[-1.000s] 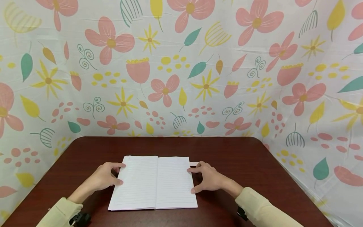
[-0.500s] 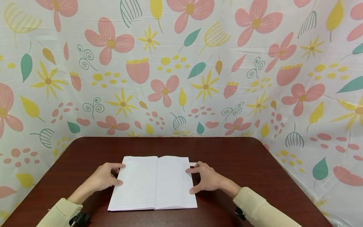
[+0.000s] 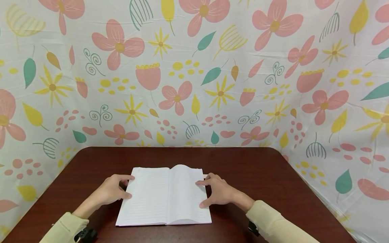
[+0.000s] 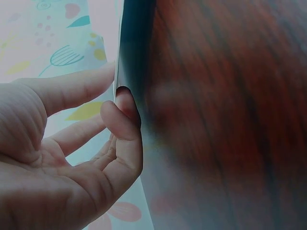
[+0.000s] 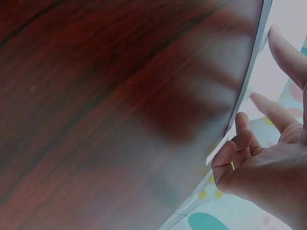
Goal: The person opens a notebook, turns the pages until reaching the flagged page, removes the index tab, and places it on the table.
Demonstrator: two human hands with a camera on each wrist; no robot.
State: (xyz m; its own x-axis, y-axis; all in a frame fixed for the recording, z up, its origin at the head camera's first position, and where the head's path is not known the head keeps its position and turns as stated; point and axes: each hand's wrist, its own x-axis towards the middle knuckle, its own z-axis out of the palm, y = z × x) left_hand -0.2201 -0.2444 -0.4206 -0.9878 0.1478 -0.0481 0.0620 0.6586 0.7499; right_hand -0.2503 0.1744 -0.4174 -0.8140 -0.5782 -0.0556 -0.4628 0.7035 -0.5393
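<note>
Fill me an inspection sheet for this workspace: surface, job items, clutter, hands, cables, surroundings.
Surface: dark red-brown table, wood-grained.
Job items: lined notebook, open; its right page arches up near the spine.
Clutter: pale strip by the notebook's right edge, partly hidden; purpose unclear.
Hands: left hand grips the notebook's left edge; right hand has thumb and index finger on the right page.
Cables: nothing seen.
Surroundings: floral-print cloth behind and at both sides.

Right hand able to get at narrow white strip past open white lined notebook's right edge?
Probably yes: in the head view the bare right hand overlaps the narrow white strip and nothing visible blocks it, though the hand touches the white lined page.
</note>
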